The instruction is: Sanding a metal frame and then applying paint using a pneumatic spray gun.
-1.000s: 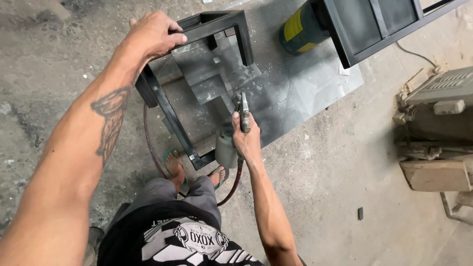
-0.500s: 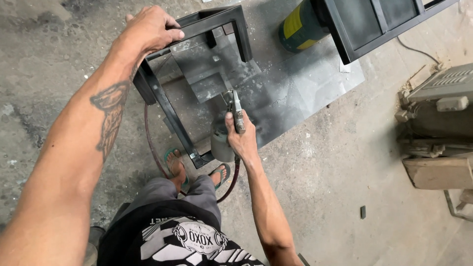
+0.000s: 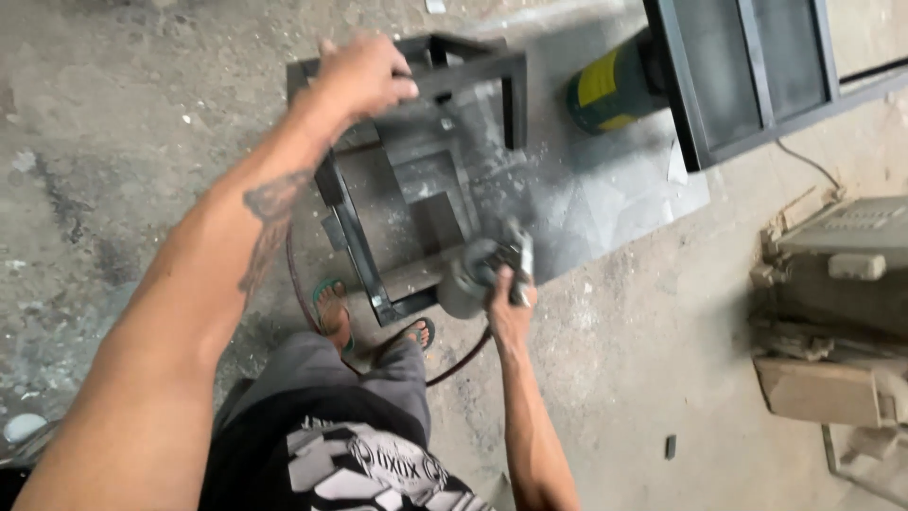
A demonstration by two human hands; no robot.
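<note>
A black-painted metal frame (image 3: 355,241) stands on a paint-dusted sheet (image 3: 605,203) on the concrete floor. My left hand (image 3: 364,76) grips the frame's top bar at the far side. My right hand (image 3: 511,303) holds a paint spray gun (image 3: 487,270) with a grey cup, low beside the frame's near right corner. A dark hose (image 3: 463,358) curves from the gun past my sandalled feet (image 3: 331,308). The picture is motion-blurred.
A green and yellow cylinder (image 3: 610,85) lies at the sheet's far edge, next to a dark framed panel (image 3: 757,71). Worn boxy equipment (image 3: 837,312) sits at the right. A cable (image 3: 809,161) runs toward it.
My right hand with the spray gun has dropped lower and nearer to me, beside the frame's near corner. My left hand stays on the top bar; the view has shifted.
</note>
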